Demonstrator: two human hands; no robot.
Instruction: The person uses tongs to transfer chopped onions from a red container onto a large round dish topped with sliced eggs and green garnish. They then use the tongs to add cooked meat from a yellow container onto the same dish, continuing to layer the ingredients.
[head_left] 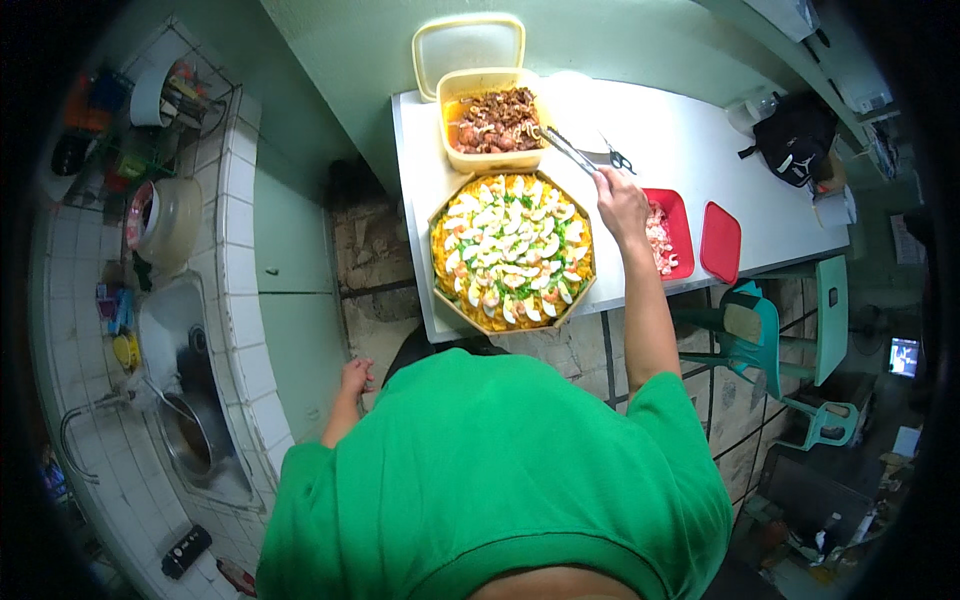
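My right hand [622, 205] is closed on a pair of metal tongs [572, 150]. The tips of the tongs reach the right side of a pale yellow plastic tub [490, 162] holding brown cooked meat [497, 118] in orange sauce. In front of the tub lies an octagonal tray [437, 285] of yellow-orange food, topped with egg slices [512, 245] and chopped greens. A red container [680, 232] with pinkish-white pieces stands right of my forearm. My left hand [357, 376] hangs low beside my body, away from the table, its fingers curled with nothing visible in them.
The tub's lid [468, 50] leans against the wall behind it. On the white table [700, 130] are scissors [620, 160], a red lid [720, 243] and a black bag [795, 140]. Green chairs [755, 330] stand to the right. A tiled counter with a sink [175, 310] runs along the left.
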